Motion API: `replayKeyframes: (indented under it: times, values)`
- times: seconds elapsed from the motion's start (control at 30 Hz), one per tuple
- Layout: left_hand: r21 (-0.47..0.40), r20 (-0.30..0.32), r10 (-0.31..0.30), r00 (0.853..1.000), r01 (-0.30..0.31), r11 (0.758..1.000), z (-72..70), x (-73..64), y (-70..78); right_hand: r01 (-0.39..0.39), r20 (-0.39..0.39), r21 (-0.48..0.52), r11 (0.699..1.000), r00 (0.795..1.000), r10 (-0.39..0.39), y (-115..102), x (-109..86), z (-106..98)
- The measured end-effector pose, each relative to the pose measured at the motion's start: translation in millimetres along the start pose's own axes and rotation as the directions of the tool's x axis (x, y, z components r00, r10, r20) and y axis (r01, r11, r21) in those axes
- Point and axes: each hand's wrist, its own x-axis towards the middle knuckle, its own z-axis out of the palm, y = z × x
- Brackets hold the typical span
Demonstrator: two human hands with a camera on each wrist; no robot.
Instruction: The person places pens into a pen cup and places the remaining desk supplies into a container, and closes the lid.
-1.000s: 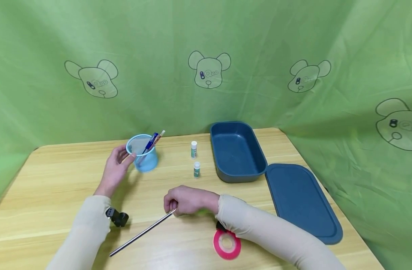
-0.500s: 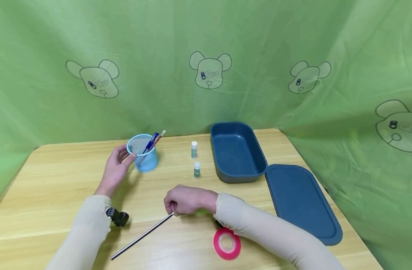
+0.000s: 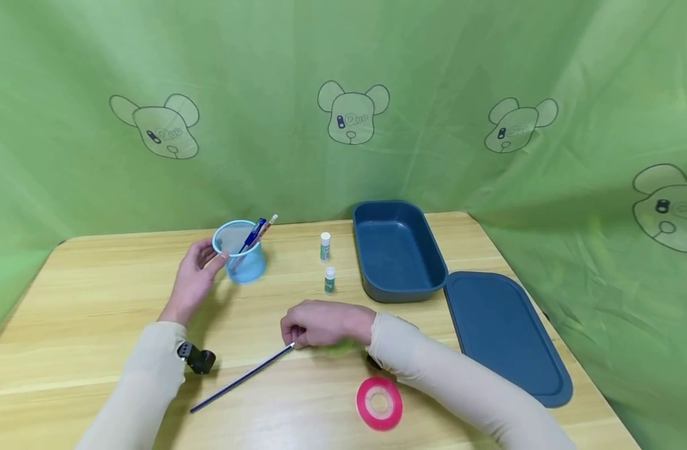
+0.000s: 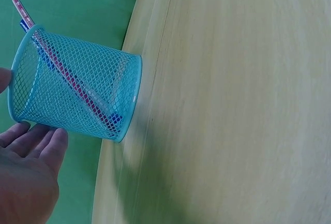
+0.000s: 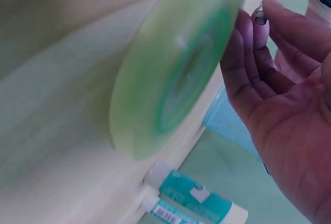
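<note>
Overall, we see a blue mesh cup (image 3: pixel 252 269), our landmark, upright on the wooden table (image 3: pixel 107 300). The left hand (image 3: pixel 194 281) grips the cup's left side at the rim, its thumb and fingers set apart around the wall. Inside the cup, a blue pen (image 3: pixel 254 234) and a striped pencil (image 3: pixel 267 226) lean to the right, their ends above the rim. Nearer us than the cup and to its right, the right hand (image 3: pixel 323 323) pinches one end of a slender rod (image 3: pixel 242 379); the rod slants leftward, its other end in front of the cup. In the right wrist view we note a green roll (image 5: pixel 142 92) just beside that hand; whether they touch, we cannot tell. Right of the cup stand a white-capped tube (image 3: pixel 325 248) and a second tube (image 3: pixel 329 282); farther right, we find an open navy bin (image 3: pixel 402 294) and a flat lid (image 3: pixel 509 337). A pink ring (image 3: pixel 379 423) lies nearer us than the cup, to its right. Behind the cup hangs green cloth (image 3: pixel 242 181).
</note>
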Motion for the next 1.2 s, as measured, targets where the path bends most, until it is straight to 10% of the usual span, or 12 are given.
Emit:
replayKeyframes:
  times: [0.33,0.7,1.2]
  values:
    - [-0.002,-0.006,0.0,1.0,0.0,1.0,-4.2,-1.5,2.4,0.1,-0.126,0.198,0.975,0.989,-0.076,-1.4,-8.5,-17.9]
    - [0.01,0.0,0.004,1.0,-0.004,1.0,-1.7,-1.9,2.9,0.222,-0.339,0.501,0.836,0.94,-0.046,-6.5,-20.3,-39.4]
    - [-0.004,0.005,-0.006,1.0,0.006,1.0,0.2,-0.9,1.6,0.384,-0.614,0.682,0.622,0.764,0.201,-3.8,-22.9,-54.6]
